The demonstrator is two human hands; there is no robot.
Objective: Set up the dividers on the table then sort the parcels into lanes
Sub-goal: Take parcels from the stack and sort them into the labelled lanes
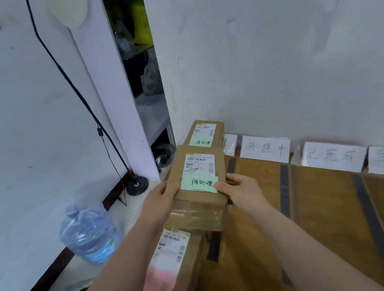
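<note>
We grip a brown cardboard parcel (195, 170) with a white shipping label and a green handwritten note between both hands. Our left hand (161, 198) clamps its near-left edge, thumb on top and the other fingers hidden beneath. Our right hand (238, 188) clamps the near-right corner, thumb touching the green note and fingers curled round the side. Just beyond our fingertips lies a second green-noted cardboard parcel (205, 132), against the wall. Below our left wrist lies a pink-noted cardboard parcel (176, 261). To the right of our fingers is the brown cardboard-covered table (322, 212), crossed by dark tape strips (285, 191), with white paper lane signs (264, 149) along the white wall. On the floor to the left are a blue plastic water bottle (89, 234) and a black round lamp base (137, 184).
</note>
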